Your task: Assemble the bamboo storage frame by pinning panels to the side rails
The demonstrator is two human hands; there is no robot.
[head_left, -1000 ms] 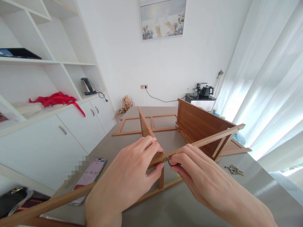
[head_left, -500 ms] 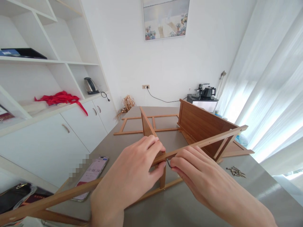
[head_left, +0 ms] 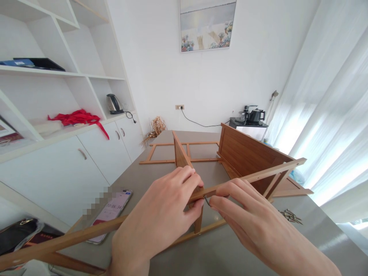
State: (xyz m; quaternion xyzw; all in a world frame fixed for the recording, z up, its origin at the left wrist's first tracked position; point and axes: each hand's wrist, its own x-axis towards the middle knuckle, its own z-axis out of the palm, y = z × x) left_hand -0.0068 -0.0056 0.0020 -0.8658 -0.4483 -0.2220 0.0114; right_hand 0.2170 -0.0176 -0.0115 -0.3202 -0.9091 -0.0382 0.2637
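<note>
My left hand (head_left: 161, 214) is closed around a long wooden rail (head_left: 276, 169), thumb below and fingers above, where a wooden shelf panel (head_left: 181, 153) meets it. Beside this joint, my right hand (head_left: 250, 218) pinches a bent metal hex key (head_left: 207, 201) between thumb and fingers. The key's short end meets the rail at a hole next to my left thumb; the rest of it is partly hidden by my fingers. On the table to the right lies a small pile of metal screws (head_left: 291, 217).
A larger wooden panel (head_left: 250, 157) stands at the back right. A ladder-like wooden frame (head_left: 152, 153) lies flat at the far side of the grey table (head_left: 224, 257). To the left rests a phone (head_left: 113, 211) with a timer on its screen.
The view has shifted a little, moving the scene slightly to the right. My right fingers have changed position slightly on the hex key; my left hand keeps its hold on the rail.
</note>
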